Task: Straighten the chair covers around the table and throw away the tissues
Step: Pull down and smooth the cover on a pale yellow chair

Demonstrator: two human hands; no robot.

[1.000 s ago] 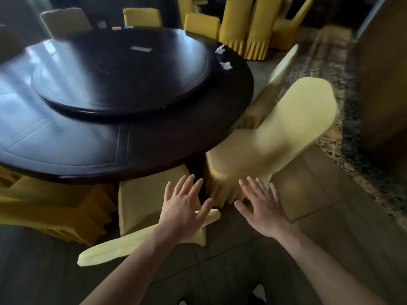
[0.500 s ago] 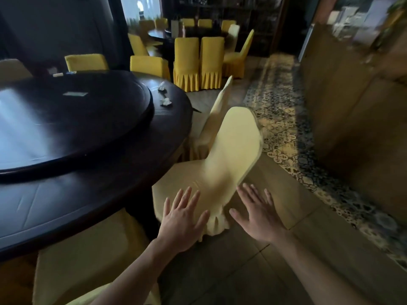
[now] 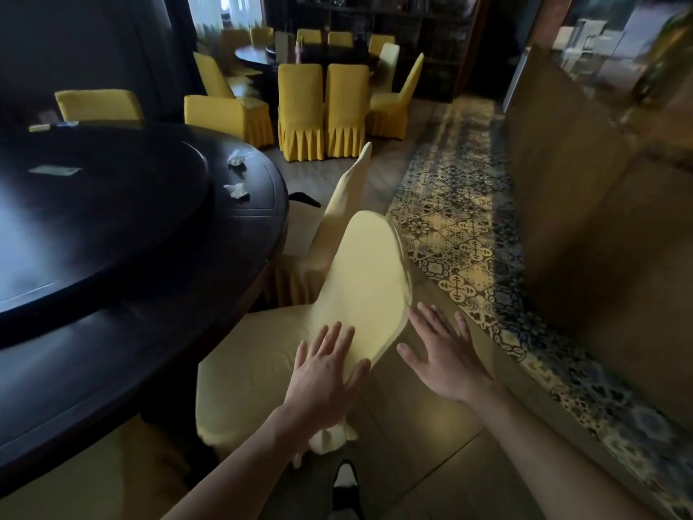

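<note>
A chair in a pale yellow cover (image 3: pixel 360 279) stands at the right side of the round dark table (image 3: pixel 112 369), its back leaning toward me. My left hand (image 3: pixel 324 373) is open with spread fingers at the near edge of the chair back. My right hand (image 3: pixel 444 354) is open just right of the chair back, fingers spread; contact cannot be made out. Two crumpled white tissues (image 3: pixel 237 158) (image 3: pixel 237 190) lie on the table's far right rim. A second covered chair (image 3: pixel 348 197) stands behind the first.
A raised turntable (image 3: pixel 93 219) fills the table's middle. More yellow-covered chairs (image 3: pixel 322 110) ring another table at the back. A patterned carpet (image 3: pixel 457 227) runs along the right beside a wooden counter (image 3: pixel 600 219). My shoe (image 3: pixel 345 482) shows below on the tiled floor.
I have moved to the right along the table, from one covered chair to the one beside it. Both hands stay open and now frame its back.
</note>
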